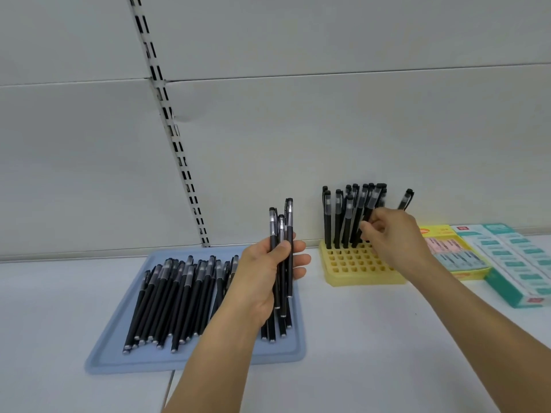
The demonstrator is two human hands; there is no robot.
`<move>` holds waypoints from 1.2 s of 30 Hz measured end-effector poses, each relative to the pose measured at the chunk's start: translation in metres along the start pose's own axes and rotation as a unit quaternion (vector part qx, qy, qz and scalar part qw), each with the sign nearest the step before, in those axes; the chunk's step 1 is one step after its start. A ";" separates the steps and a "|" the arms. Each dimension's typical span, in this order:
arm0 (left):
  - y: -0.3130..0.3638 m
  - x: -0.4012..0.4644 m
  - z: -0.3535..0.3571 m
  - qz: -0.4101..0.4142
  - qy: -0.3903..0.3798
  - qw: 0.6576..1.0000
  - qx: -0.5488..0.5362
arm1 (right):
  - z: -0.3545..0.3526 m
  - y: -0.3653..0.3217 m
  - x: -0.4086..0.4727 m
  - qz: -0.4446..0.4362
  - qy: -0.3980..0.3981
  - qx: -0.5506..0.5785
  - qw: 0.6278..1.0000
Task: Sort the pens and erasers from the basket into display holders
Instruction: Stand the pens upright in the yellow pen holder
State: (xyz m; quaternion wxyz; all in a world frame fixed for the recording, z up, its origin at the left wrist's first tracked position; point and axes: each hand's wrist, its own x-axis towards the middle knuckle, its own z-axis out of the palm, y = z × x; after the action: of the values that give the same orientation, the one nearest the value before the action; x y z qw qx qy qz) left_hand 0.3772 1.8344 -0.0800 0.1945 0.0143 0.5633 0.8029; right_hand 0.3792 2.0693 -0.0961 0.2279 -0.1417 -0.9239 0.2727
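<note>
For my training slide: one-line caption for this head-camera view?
Left hand holds spare black pens while right hand slots one into the yellow holder.

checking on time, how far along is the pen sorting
Done: about a dozen pens stand in the back rows of the yellow holder. In hand: the right hand is setting a pen at the holder, and the left hand grips a small bunch of pens. Left: a large pile of pens on the blue tray; most holder slots are empty.

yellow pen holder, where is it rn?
Head view, right of centre: the yellow pen holder sits against the wall between the blue tray and the eraser boxes.
</note>
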 end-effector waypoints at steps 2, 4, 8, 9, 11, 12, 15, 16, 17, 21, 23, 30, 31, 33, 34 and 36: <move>-0.002 0.000 0.002 -0.002 -0.001 1.000 0.001 | 0.004 0.001 0.003 0.000 -0.023 -0.030 0.999; -0.002 -0.001 0.003 -0.001 -0.004 1.000 0.005 | 0.007 0.001 0.004 0.019 -0.052 -0.033 0.998; -0.002 -0.003 0.006 0.005 -0.011 1.000 0.008 | -0.003 -0.008 -0.005 0.051 -0.015 -0.068 0.996; -0.002 -0.003 0.007 0.006 -0.014 1.000 0.009 | -0.007 -0.014 -0.011 0.046 0.011 -0.062 0.997; -0.004 -0.002 0.012 0.008 -0.026 0.999 0.017 | -0.013 -0.031 -0.024 0.008 0.021 0.017 1.000; -0.005 -0.002 0.016 0.008 -0.036 0.999 0.025 | -0.016 -0.041 -0.029 -0.011 -0.011 0.081 0.997; -0.009 -0.004 0.031 0.010 -0.079 0.995 0.067 | -0.020 -0.062 -0.036 -0.019 -0.116 0.243 0.963; -0.011 -0.004 0.035 0.011 -0.089 0.993 0.077 | -0.024 -0.063 -0.034 -0.016 -0.112 0.268 0.957; -0.012 -0.005 0.038 0.012 -0.091 0.993 0.080 | -0.030 -0.062 -0.031 -0.003 -0.093 0.289 0.953; -0.016 0.000 0.034 0.007 -0.045 0.998 0.050 | -0.058 -0.038 -0.016 0.039 0.048 0.277 0.959; -0.016 0.000 0.031 0.003 -0.035 0.999 0.030 | -0.063 -0.024 -0.009 0.016 0.080 0.176 0.981; -0.016 -0.002 0.036 0.006 -0.039 0.999 0.024 | -0.043 -0.006 0.000 -0.022 0.039 0.076 0.996; -0.015 -0.002 0.036 0.006 -0.038 0.999 0.023 | -0.040 -0.006 0.000 -0.024 0.035 0.066 0.997; -0.015 -0.003 0.035 0.007 -0.036 0.999 0.023 | -0.036 -0.008 0.001 -0.026 0.028 0.054 0.998; -0.014 -0.003 0.034 0.007 -0.035 0.999 0.022 | -0.035 -0.009 0.001 -0.028 0.026 0.050 0.998; -0.015 -0.003 0.034 0.004 -0.034 0.999 0.020 | -0.033 -0.010 0.003 -0.033 0.023 0.033 0.999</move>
State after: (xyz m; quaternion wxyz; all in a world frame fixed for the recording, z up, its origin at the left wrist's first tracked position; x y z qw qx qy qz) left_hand 0.3929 1.8679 -0.0804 0.2094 0.0477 0.5725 0.7912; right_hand 0.3914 2.0767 -0.0647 0.2629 -0.1101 -0.9130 0.2920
